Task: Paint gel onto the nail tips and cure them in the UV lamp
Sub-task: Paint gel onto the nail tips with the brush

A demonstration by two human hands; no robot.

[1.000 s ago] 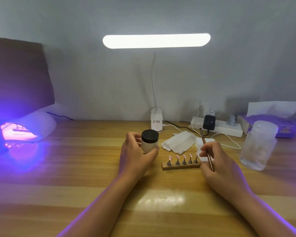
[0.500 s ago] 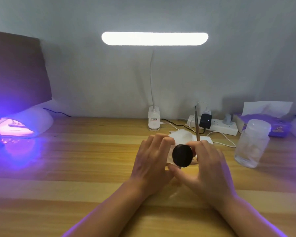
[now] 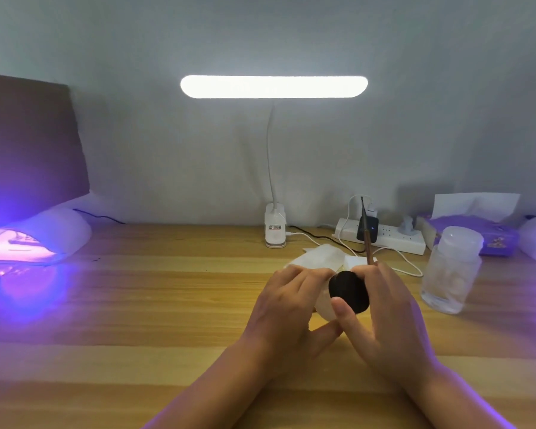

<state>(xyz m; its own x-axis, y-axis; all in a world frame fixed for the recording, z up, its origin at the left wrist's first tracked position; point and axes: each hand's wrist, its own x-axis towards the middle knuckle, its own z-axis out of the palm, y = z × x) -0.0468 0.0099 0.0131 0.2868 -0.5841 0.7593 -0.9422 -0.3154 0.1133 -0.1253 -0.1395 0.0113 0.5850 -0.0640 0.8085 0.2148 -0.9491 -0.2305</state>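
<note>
The long striped wooden table (image 3: 167, 305) is lying under everything. At 9 o'clock on it, the white round UV lamp (image 3: 41, 236) is glowing purple. Just toward 3 o'clock from the middle, the left hand (image 3: 288, 308) is curling around the small frosted white jar (image 3: 324, 305). The right hand (image 3: 387, 314) is gripping its round black lid (image 3: 349, 291) and pinching the thin brown brush (image 3: 366, 239), which is pointing to 12 o'clock.

jar (image 3: 322, 305) tilted sideways | right hand (image 3: 387, 314) moved onto lid (image 3: 348, 291) | brush (image 3: 367, 239) raised upright
</note>
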